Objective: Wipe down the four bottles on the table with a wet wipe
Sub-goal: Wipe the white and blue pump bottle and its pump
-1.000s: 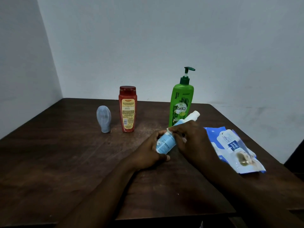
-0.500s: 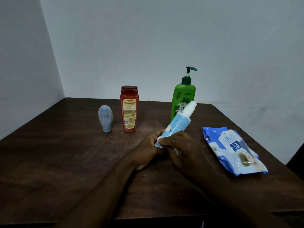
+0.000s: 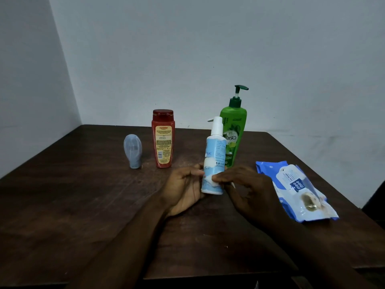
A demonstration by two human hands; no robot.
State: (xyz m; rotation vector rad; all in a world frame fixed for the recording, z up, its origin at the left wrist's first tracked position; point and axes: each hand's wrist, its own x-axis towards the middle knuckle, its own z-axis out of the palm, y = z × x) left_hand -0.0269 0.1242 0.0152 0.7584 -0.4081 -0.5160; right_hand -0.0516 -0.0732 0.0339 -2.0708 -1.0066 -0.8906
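Observation:
I hold a light blue and white pump bottle [image 3: 215,161] nearly upright above the table's middle. My left hand [image 3: 183,188] grips its lower part from the left, fingers curled behind it. My right hand [image 3: 250,190] pinches the bottle's lower right side, and a small white sliver of wet wipe [image 3: 233,185] shows under its fingers; the rest of the wipe is hidden. Behind stand a green pump bottle [image 3: 234,126], a red bottle [image 3: 163,142] and a small grey tube [image 3: 132,151] on its cap.
A blue and white pack of wet wipes [image 3: 291,184] lies flat to the right of my right hand. The dark wooden table [image 3: 83,195] stands in a corner, with walls at the back and left. Its right edge drops off just past the pack.
The blue and white bottle has swung from lying tilted to the right up to nearly upright. My right hand slid down from its middle to its lower end.

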